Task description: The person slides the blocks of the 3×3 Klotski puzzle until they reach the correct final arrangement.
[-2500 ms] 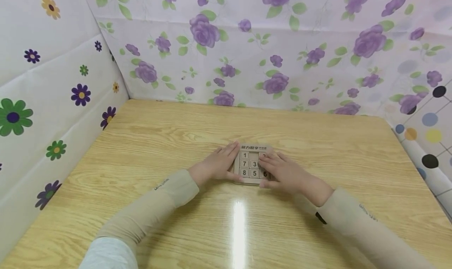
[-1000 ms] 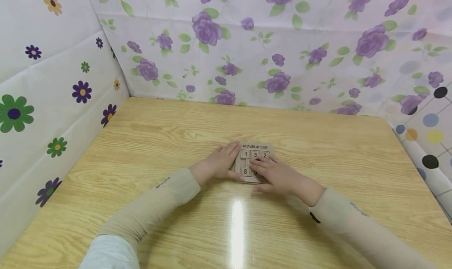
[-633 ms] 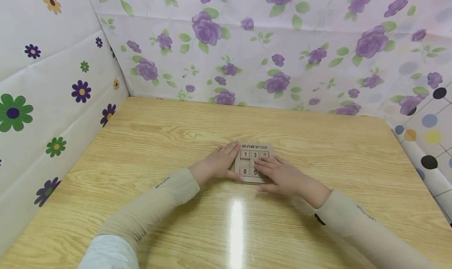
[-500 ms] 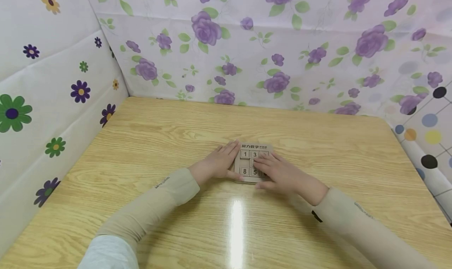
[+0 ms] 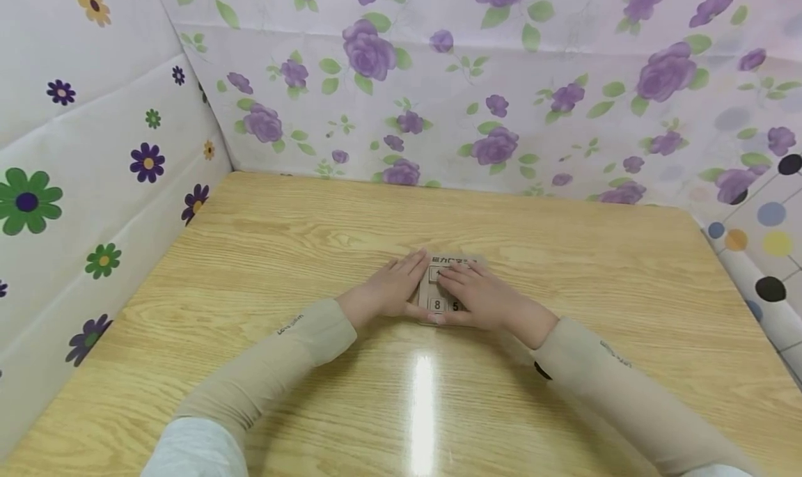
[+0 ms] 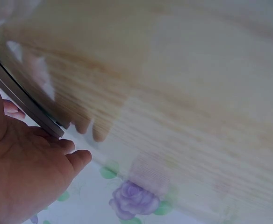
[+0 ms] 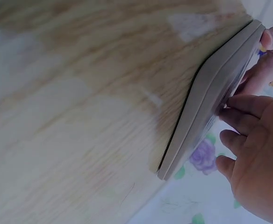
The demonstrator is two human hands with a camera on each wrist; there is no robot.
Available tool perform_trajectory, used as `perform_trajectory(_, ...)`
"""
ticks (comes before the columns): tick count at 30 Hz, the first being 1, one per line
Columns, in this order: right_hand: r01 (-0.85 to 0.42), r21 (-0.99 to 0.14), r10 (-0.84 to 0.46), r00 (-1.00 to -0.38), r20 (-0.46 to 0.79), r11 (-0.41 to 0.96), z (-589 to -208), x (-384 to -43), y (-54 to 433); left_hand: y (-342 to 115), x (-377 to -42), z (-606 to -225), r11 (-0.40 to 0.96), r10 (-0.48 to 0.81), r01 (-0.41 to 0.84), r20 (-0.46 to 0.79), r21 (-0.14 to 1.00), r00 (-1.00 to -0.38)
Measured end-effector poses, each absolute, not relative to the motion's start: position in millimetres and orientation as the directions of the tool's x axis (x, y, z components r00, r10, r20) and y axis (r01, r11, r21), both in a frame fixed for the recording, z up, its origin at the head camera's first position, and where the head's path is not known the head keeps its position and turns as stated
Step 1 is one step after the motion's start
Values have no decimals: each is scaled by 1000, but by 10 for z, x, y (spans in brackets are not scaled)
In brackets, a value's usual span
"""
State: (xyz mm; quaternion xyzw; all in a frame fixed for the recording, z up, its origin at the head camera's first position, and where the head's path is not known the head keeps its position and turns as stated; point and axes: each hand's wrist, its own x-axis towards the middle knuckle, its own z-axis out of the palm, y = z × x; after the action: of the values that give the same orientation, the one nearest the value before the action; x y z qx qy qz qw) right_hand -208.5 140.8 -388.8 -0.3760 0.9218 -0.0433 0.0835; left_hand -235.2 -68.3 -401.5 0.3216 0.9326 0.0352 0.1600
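A sliding number puzzle [image 5: 435, 294] with square tiles lies flat on the table between my two hands. My left hand [image 5: 393, 285] rests along its left edge, fingers straight, thumb at the front edge. My right hand [image 5: 487, 296] reaches over the puzzle from the right, with fingertips on the upper-left tiles and the thumb near the left thumb. It covers most of the number grid; the 8 and 5 show below its fingers. In the right wrist view, straight fingers touch the top face of the puzzle [image 7: 204, 100].
The wood-grain table [image 5: 313, 407] extends around the puzzle, with a bright light reflection in front. A purple-flower cloth [image 5: 438, 94] hangs behind, a daisy-print cloth [image 5: 94, 184] at left and a dotted cloth [image 5: 773, 254] at right.
My right hand has slid left across the puzzle. Earlier the 3 tile moved up into the gap of the top row, and the 7 left its place at left. My left hand stays put.
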Motion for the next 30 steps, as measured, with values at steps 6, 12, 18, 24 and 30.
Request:
perform_trajectory(6, -698, -124, -709, -693, -126, 705, -3873, -1998, 1407, -681, -2351, -4005, 794, 607, 582, -273, 175, -746)
perform_trajectory(12, -708, -132, -720, -681, -133, 694, -3857, -1877, 1409, -680, -2348, -3996, 792, 610, 582, -274, 184, -743)
perform_trajectory(18, -721, -151, -736, -668, -111, 677, -3885, -1829, 1421, -683, -2344, -4011, 793, 609, 579, -271, 192, -745)
perform_trajectory(24, -697, -189, -719, -687, -103, 692, -3909, -1851, 1474, -685, -2343, -4025, 791, 612, 582, -266, 190, -745)
perform_trajectory(30, -669, -154, -683, -727, -67, 727, -3905, -1926, 1547, -685, -2352, -4038, 794, 608, 579, -265, 184, -748)
